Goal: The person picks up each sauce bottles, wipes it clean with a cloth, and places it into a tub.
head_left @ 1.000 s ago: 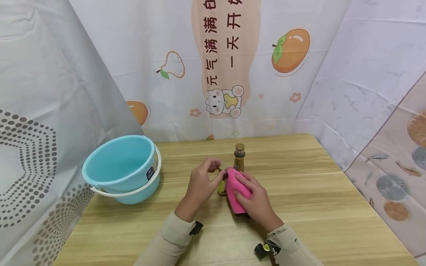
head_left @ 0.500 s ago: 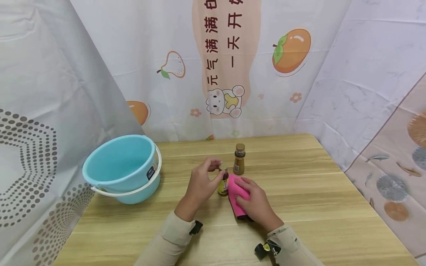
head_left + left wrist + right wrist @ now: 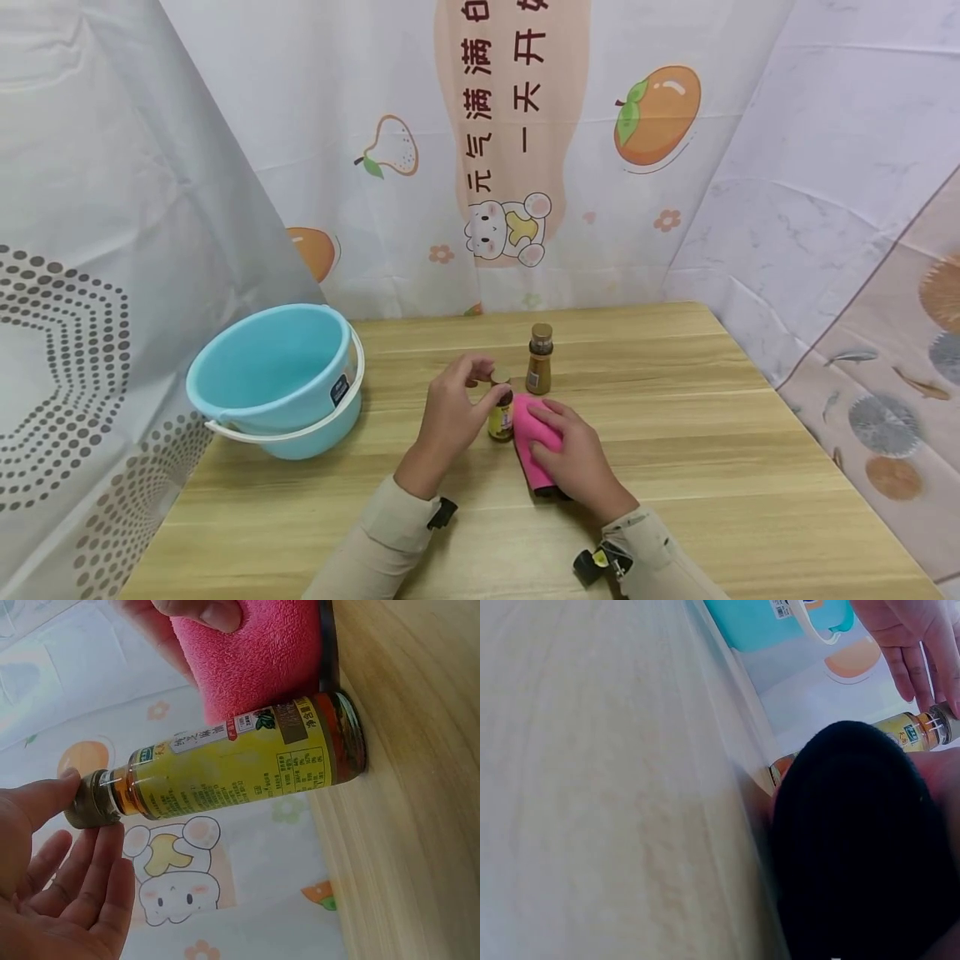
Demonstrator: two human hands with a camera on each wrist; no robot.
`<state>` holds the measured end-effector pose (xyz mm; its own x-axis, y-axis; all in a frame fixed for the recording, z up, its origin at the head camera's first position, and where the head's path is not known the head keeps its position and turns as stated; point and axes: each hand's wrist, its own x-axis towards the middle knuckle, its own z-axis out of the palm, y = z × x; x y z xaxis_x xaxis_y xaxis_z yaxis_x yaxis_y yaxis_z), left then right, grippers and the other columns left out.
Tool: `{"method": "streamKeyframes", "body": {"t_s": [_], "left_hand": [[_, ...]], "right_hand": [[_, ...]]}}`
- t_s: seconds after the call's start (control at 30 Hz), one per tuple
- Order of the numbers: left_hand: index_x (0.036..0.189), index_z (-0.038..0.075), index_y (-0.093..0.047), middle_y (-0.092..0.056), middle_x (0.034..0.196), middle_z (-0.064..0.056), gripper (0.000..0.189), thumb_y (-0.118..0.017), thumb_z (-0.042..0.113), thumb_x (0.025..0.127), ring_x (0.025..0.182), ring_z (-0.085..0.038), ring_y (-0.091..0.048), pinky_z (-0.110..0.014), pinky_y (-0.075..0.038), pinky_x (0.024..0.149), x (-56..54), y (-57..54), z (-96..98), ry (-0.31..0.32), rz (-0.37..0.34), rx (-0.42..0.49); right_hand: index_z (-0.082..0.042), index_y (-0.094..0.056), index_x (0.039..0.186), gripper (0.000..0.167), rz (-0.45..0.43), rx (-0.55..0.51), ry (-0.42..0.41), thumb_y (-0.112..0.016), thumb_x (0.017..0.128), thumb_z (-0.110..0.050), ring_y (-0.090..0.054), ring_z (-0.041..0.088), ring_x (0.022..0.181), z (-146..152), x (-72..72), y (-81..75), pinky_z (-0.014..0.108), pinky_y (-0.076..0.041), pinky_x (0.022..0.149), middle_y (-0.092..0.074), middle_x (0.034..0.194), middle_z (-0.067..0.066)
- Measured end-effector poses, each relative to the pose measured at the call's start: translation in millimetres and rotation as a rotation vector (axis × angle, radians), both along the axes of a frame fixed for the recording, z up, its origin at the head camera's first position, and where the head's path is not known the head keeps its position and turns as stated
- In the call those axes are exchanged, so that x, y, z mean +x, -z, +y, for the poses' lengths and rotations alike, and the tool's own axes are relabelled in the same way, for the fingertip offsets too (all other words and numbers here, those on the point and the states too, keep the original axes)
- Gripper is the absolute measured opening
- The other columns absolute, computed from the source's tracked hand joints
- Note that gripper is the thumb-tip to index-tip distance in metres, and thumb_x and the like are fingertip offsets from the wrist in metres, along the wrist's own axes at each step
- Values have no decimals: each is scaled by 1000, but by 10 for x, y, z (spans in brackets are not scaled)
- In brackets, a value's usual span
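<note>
My left hand [image 3: 452,410] pinches the brown cap of a sesame oil bottle [image 3: 240,761] with a yellow label, thumb on one side and fingertips on the other. The bottle [image 3: 500,423] stands upright on the wooden table. My right hand [image 3: 576,457] grips a pink terry cloth [image 3: 529,450] just right of the bottle. In the left wrist view the cloth's pink face [image 3: 247,660] lies against the label. A black end of the cloth [image 3: 862,840] fills much of the right wrist view and hides part of the bottle.
A second bottle [image 3: 538,371], brown with a gold cap, stands just behind the cloth. At the left of the table is a light blue bucket [image 3: 315,439] with a white handle [image 3: 285,435]. A printed curtain [image 3: 337,83] hangs along the table's back edge.
The pink cloth has come down from the bottle's neck to beside its lower part, uncovering the brown bottle behind. The left hand has shifted slightly left with the sesame oil bottle.
</note>
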<state>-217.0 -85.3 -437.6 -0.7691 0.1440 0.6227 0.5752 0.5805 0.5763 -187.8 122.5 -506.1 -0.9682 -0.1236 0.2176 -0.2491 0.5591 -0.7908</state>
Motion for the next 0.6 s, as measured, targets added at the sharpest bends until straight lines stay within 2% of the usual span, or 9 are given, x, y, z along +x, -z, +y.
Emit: {"method": "streamKeyframes", "body": {"t_s": [0.13, 0.3, 0.6], "left_hand": [[116, 10, -66, -74, 103, -5, 34, -84, 21, 89, 92, -14, -73, -36, -64, 80, -2, -4, -7, -3, -1, -8], [117, 10, -66, -75, 105, -6, 34, -83, 22, 90, 93, -13, -74, -30, -64, 82, -3, -9, -12, 22, -10, -3], [118, 5, -66, -75, 110, -4, 31, -79, 17, 93, 97, -13, -75, -27, -63, 85, 0, -8, -16, 84, -35, 17]], "right_hand": [[-21, -67, 139, 55, 72, -29, -13, -79, 86, -10, -56, 33, 135, 2, 2, -7, 48, -56, 100, -54, 153, 11], [-20, -67, 139, 55, 166, -93, -32, -81, 87, -8, -58, 30, 134, 0, 8, -22, 39, -60, 94, -54, 153, 12], [-27, -64, 143, 57, 235, -186, -47, -80, 91, -11, -57, 22, 134, 5, 13, -31, 27, -57, 98, -50, 157, 4]]}}
